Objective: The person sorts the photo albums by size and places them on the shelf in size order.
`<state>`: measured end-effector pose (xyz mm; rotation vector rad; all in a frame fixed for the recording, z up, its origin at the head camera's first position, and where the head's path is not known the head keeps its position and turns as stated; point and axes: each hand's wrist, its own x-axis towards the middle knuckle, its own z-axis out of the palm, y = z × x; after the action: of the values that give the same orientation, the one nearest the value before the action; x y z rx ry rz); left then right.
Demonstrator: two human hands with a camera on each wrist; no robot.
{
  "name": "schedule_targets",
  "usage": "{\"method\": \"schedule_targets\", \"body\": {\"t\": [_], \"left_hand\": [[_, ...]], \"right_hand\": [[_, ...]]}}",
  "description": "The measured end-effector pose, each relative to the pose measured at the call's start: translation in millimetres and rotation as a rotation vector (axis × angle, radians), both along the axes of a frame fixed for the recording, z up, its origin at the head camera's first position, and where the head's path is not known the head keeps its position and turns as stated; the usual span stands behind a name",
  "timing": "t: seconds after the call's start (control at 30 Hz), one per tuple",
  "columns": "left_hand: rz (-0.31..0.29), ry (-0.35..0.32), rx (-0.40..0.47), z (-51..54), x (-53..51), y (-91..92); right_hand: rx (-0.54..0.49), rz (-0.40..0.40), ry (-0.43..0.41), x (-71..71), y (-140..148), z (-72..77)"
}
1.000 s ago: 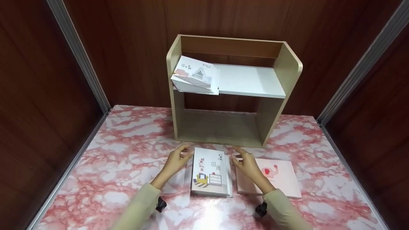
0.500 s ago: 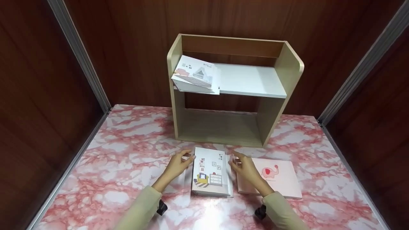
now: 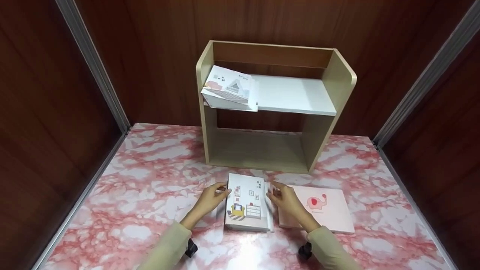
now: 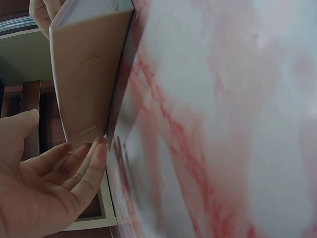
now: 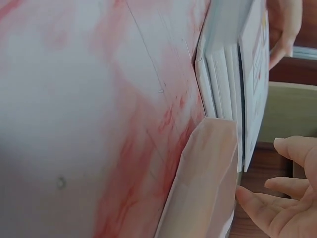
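A thick white book [image 3: 245, 200] with a drawing of a yellow armchair and a dresser lies flat on the table between my hands. At its left side is my left hand [image 3: 208, 197], fingers loosely bent. In the left wrist view the fingertips [image 4: 99, 144] of that hand are at the end of the book's spine [image 4: 86, 74], the thumb apart from it. My right hand [image 3: 285, 198] hovers by the book's right side, above the pink book [image 3: 330, 210] with an elephant. The right wrist view has its thumb and fingers spread beside the white book's pages [image 5: 223, 84], gripping nothing.
Behind the hands stands a two-tier wooden shelf [image 3: 258, 150]. Another white book [image 3: 228, 88] leans at the left of its upper board [image 3: 296, 93], partly over the front edge. Dark wood panels enclose the marbled red-and-white table [image 3: 142, 168] at the back and sides.
Both hands have come slightly nearer the person along the white book's sides. My left fingers have drawn closer to its left edge. The books have not moved.
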<state>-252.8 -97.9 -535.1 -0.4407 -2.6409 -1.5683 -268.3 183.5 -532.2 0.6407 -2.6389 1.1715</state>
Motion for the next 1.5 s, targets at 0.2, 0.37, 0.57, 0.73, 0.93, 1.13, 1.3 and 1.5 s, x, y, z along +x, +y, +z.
{"method": "schedule_targets", "body": {"t": [0.2,0.37,0.57,0.73,0.93,1.13,1.3,1.5], "left_hand": [[-0.034,-0.01,-0.016,-3.0,2.0,0.3],[-0.063,-0.029,-0.03,-5.5,2.7,0.5],[-0.078,-0.032,-0.043,-6.2,3.5,0.9],[-0.076,-0.016,-0.049,-5.5,4.5,2.6],[-0.074,-0.04,-0.03,-5.1,5.9,3.8],[-0.079,-0.119,0.041,-6.0,7.5,3.9],[-0.081,-0.123,0.064,-5.1,8.2,5.7],[-0.064,-0.108,0.04,-5.7,10.1,8.6]], "right_hand": [[0.053,0.04,-0.02,1.2,-5,1.4],[0.123,0.063,-0.035,2.4,-8,2.8],[0.156,0.045,-0.054,4.6,-11,4.1],[0.176,0.037,-0.041,6.3,-12,4.1],[0.148,0.028,-0.036,8.1,-15,4.7],[0.13,0.018,-0.075,9.4,-20,1.0],[0.142,0.012,-0.089,13.2,-24,-2.2],[0.137,-0.003,-0.129,16.5,-23,-2.3]]}}
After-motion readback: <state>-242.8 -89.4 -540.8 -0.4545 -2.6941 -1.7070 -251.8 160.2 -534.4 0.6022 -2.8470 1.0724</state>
